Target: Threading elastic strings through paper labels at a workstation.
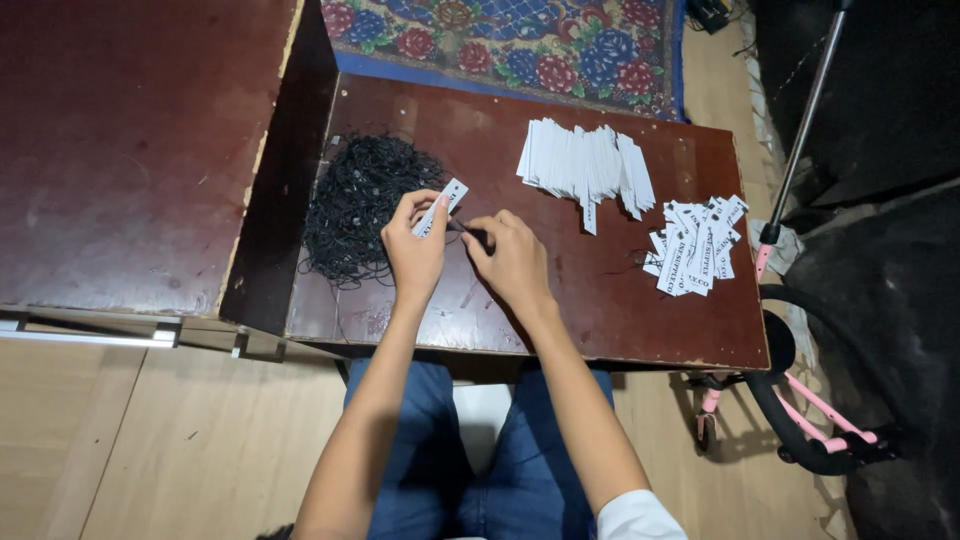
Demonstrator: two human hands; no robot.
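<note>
Over the low, dark reddish-brown wooden table (pixel 600 320), the left hand (pixel 415 250) pinches a narrow white paper tag (pixel 441 206) between thumb and fingers, holding it tilted just above the tabletop. The right hand (pixel 512 262) sits close beside it, its fingertips closed on a thin black string (pixel 472 233) right at the tag's lower end. To the left of the hands, touching the table's edge, lies a tangled heap of black string loops (pixel 357 205). Beyond the hands, a fanned stack of blank white paper tags (pixel 588 165) rests on the table. Farther right lies a smaller pile of printed white tags (pixel 695 245), well apart from the hands.
</note>
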